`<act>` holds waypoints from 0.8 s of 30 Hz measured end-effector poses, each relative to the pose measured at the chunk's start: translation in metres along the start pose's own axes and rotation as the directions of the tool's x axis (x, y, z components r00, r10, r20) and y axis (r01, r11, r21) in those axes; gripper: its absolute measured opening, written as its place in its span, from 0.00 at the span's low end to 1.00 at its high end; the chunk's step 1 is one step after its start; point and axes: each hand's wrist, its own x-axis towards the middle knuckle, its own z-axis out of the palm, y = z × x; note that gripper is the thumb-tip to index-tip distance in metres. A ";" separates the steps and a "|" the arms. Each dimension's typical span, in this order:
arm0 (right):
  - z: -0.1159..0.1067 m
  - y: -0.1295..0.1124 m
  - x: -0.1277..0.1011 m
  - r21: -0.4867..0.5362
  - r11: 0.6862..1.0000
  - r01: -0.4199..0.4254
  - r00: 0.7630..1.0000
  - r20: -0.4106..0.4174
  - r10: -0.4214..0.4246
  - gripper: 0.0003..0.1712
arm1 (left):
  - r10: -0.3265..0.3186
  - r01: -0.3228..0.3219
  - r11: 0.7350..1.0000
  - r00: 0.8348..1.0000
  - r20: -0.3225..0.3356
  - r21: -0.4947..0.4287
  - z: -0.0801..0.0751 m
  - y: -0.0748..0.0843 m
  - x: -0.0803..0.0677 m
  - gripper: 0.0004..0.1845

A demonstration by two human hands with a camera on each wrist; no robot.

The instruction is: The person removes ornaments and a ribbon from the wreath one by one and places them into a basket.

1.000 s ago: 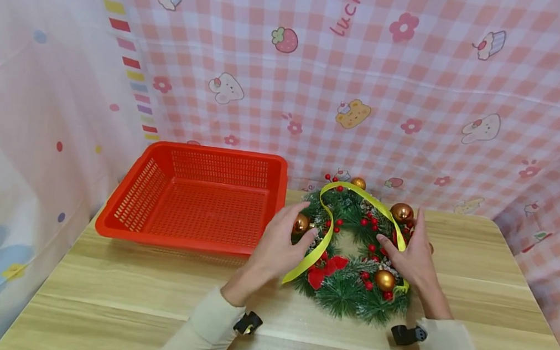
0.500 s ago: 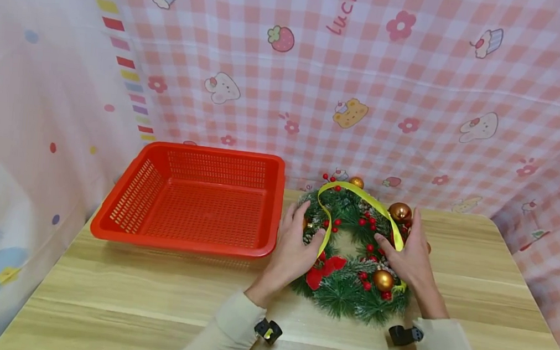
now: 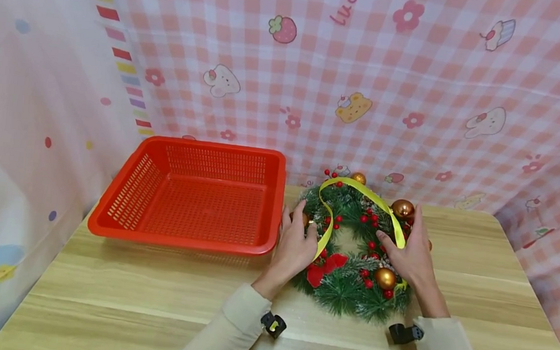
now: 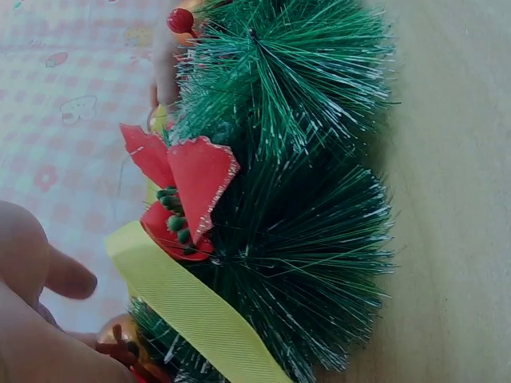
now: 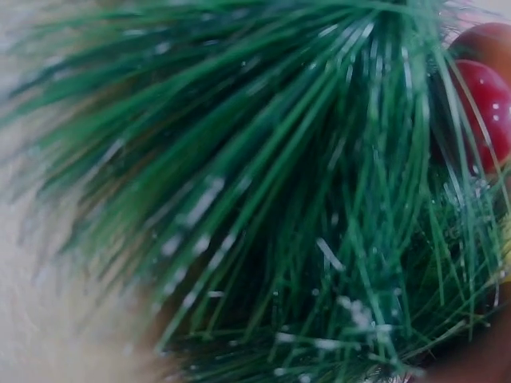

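A green Christmas wreath (image 3: 341, 300) with red berries, gold and copper baubles and a red flower (image 3: 324, 268) lies on the table. A yellow ribbon (image 3: 365, 192) loops over it. At its left side is my left hand (image 3: 295, 251), thumb and fingers spread apart; the thumb stands off the needles in the left wrist view, next to a gold bauble (image 4: 124, 339). My right hand (image 3: 411, 259) grips the right side, thumb toward the inner opening and fingers outside. Needles and a red berry (image 5: 483, 112) fill the right wrist view and hide most of that hand.
A red plastic basket (image 3: 204, 243) with slotted walls stands left of the wreath, its right rim close to my left hand. Wooden table (image 3: 470, 286) surface extends to the right and in front. A pink checked curtain (image 3: 279, 75) hangs right behind.
My left hand has moved right, onto the wreath's left side, and the ribbon end that stuck out there is now behind it. The right hand keeps its place.
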 end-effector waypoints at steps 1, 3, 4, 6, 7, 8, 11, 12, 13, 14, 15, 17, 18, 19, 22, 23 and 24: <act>0.000 0.000 0.000 -0.003 1.000 -0.002 1.000 0.001 0.002 0.61 | -0.005 0.005 1.000 1.000 -0.004 0.003 0.000 0.000 0.001 0.29; 0.000 0.000 0.000 -0.008 1.000 -0.006 1.000 0.001 0.006 0.61 | -0.002 0.002 1.000 1.000 -0.016 0.007 0.001 0.000 0.001 0.28; 0.000 0.000 0.000 -0.010 1.000 -0.005 1.000 0.000 0.005 0.61 | 0.004 -0.004 1.000 1.000 -0.025 0.011 0.001 0.000 0.001 0.28; 0.001 -0.001 0.000 -0.011 1.000 -0.005 1.000 0.000 0.005 0.60 | 0.016 -0.015 1.000 0.999 -0.039 0.015 0.002 -0.001 0.002 0.27; 0.001 -0.001 0.000 -0.012 1.000 -0.005 1.000 -0.002 0.005 0.60 | 0.024 -0.023 1.000 0.999 -0.048 0.017 0.002 -0.001 0.002 0.27; 0.001 -0.001 0.000 -0.012 1.000 -0.006 1.000 -0.002 0.006 0.60 | 0.029 -0.028 0.999 0.998 -0.055 0.017 0.003 -0.001 0.003 0.27; 0.001 -0.001 0.000 -0.017 1.000 -0.011 1.000 -0.001 0.011 0.60 | 0.043 -0.043 0.999 0.996 -0.081 0.009 0.005 -0.002 0.003 0.27; 0.001 -0.001 0.000 -0.019 1.000 -0.013 1.000 0.001 0.013 0.61 | 0.048 -0.048 0.999 0.995 -0.088 0.006 0.005 -0.003 0.003 0.27; 0.001 -0.001 0.000 -0.020 1.000 -0.015 1.000 0.003 0.015 0.61 | 0.058 -0.058 0.998 0.994 -0.097 0.005 0.006 -0.003 0.002 0.26; 0.001 -0.001 0.000 -0.021 1.000 -0.017 1.000 0.004 0.017 0.61 | 0.069 -0.069 0.998 0.992 -0.104 0.002 0.007 -0.002 0.002 0.26; 0.001 -0.001 0.000 -0.024 1.000 -0.018 1.000 0.006 0.018 0.61 | 0.082 -0.082 0.997 0.990 -0.112 0.002 0.007 -0.002 0.001 0.25; 0.001 -0.001 0.000 -0.027 0.999 -0.021 1.000 0.005 0.021 0.61 | 0.101 -0.101 0.995 0.987 -0.123 0.005 0.008 -0.002 0.001 0.25; 0.001 -0.001 0.000 -0.028 0.999 -0.022 1.000 0.006 0.022 0.61 | 0.112 -0.112 0.994 0.985 -0.130 0.007 0.009 -0.001 0.000 0.24; 0.001 -0.001 0.000 -0.028 0.999 -0.022 1.000 0.007 0.023 0.61 | 0.121 -0.122 0.993 0.983 -0.136 0.007 0.009 0.000 0.000 0.24; 0.000 -0.001 0.000 -0.025 0.999 -0.023 1.000 0.009 0.023 0.61 | 0.133 -0.134 0.991 0.981 -0.141 0.000 0.009 0.002 0.000 0.23; 0.000 -0.001 0.000 -0.023 0.999 -0.023 1.000 0.010 0.023 0.61 | 0.133 -0.136 0.991 0.981 -0.140 -0.005 0.009 0.003 0.000 0.23; 0.001 -0.001 -0.001 -0.023 0.999 -0.023 1.000 0.011 0.023 0.61 | 0.134 -0.136 0.991 0.982 -0.136 -0.009 0.009 0.004 0.000 0.23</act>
